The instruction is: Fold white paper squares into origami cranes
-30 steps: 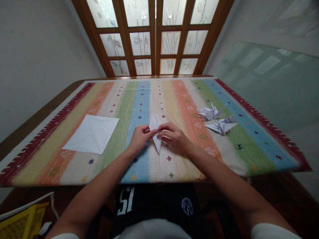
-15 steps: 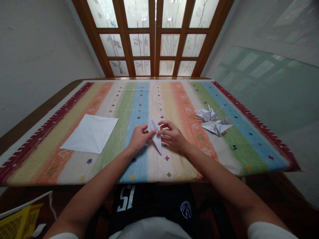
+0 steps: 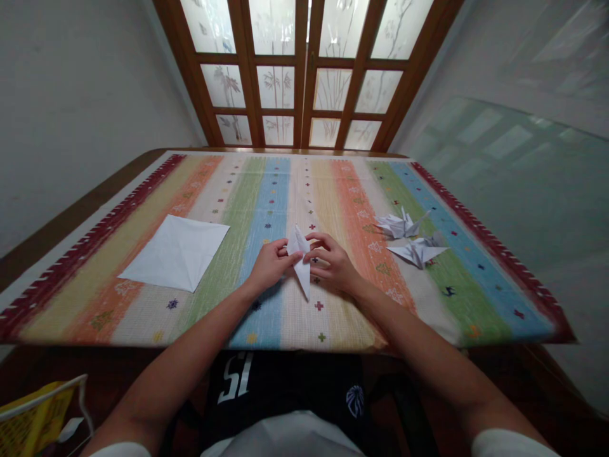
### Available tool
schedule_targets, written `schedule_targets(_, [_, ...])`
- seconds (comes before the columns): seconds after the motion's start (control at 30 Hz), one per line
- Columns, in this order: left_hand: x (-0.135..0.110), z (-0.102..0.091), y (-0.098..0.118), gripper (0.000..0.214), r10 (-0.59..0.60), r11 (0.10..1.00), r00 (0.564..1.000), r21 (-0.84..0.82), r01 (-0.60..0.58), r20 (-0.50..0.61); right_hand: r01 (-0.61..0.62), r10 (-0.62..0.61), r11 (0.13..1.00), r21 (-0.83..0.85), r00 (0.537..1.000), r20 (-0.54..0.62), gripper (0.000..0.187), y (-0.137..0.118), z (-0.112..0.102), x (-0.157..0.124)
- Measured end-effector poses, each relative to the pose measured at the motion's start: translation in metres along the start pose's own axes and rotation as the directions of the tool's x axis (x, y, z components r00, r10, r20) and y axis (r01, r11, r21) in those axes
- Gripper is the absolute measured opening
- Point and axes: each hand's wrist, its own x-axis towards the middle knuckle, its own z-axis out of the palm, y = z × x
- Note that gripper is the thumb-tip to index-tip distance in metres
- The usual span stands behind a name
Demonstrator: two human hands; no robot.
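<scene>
Near the front middle of the table, a long, narrow piece of folded white paper (image 3: 301, 274) is held between my hands, one point toward me and the other pointing away. My left hand (image 3: 272, 265) pinches it from the left, thumb on top and fingers beneath. From the right, my right hand (image 3: 333, 265) grips its edge with curled thumb and fingers. To the left lies a creased square sheet of white paper (image 3: 176, 251), flat on the cloth. Folded white paper cranes (image 3: 417, 252) sit together on the right; some overlap.
A striped tablecloth (image 3: 247, 209) covers the table, its front edge close to my lap. Wooden doors with glass panes (image 3: 302, 89) stand beyond the far edge. A glass panel (image 3: 518, 184) leans at the right wall. A yellow basket (image 3: 35, 419) is at the lower left.
The view has shifted slightly, moving the table and doors a little to the right. Both hands keep hold of the folded paper, which looks slightly turned and more upright.
</scene>
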Motion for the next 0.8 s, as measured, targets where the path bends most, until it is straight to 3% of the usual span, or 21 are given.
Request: schedule_targets(0.8, [-0.0035, 0.0007, 0.0029, 0.032, 0.051, 0.991, 0.998, 0.124, -0.054, 0.025, 0.0, 0.0, 1.0, 0.021, 1.0, 0.005, 0.004, 0.0012, -0.0081, 0.0017])
